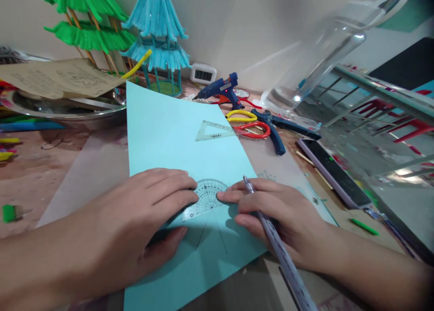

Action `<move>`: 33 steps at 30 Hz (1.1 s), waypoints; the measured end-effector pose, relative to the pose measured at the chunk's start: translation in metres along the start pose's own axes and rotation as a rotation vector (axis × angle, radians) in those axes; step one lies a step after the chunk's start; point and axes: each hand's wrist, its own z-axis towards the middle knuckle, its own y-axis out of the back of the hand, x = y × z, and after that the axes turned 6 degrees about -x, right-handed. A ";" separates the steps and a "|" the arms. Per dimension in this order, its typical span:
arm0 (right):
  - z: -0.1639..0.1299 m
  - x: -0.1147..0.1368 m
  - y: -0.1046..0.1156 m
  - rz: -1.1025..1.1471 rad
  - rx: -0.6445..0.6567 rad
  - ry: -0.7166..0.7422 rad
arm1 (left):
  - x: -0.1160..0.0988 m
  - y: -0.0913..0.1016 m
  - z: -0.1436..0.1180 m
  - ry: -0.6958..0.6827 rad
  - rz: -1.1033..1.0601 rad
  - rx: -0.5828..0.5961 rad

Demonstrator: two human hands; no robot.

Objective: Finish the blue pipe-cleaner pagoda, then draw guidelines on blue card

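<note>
Cluttered craft desk (61, 166) against a pale wall. Left hand (135, 220) spread flat, pinning clear protractor (205, 198) on blue paper (162, 134); right hand (281, 216) gripping pen (271, 238), forefinger nudging the protractor's edge. Seemingly aligning over the pencilled lines – next, steady pressure, then marking. Further out: set square (213, 130), scissors (247, 123), glue gun (220, 90). Metal bowl (68, 112) at left (contents hidden under brown paper).
</note>
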 end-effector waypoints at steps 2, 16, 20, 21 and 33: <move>0.000 0.000 0.000 0.003 0.000 0.001 | 0.000 0.000 -0.001 0.002 0.005 0.003; 0.000 0.000 -0.002 0.018 -0.007 0.001 | -0.002 0.002 0.001 0.034 -0.013 0.015; 0.000 0.001 -0.002 0.018 -0.010 0.002 | -0.002 0.001 0.002 0.036 -0.017 0.022; 0.000 0.001 -0.002 0.019 -0.007 0.001 | -0.002 0.001 0.002 0.037 -0.017 0.018; 0.000 -0.001 -0.002 0.007 -0.006 0.003 | -0.008 0.004 0.003 -0.020 0.091 0.026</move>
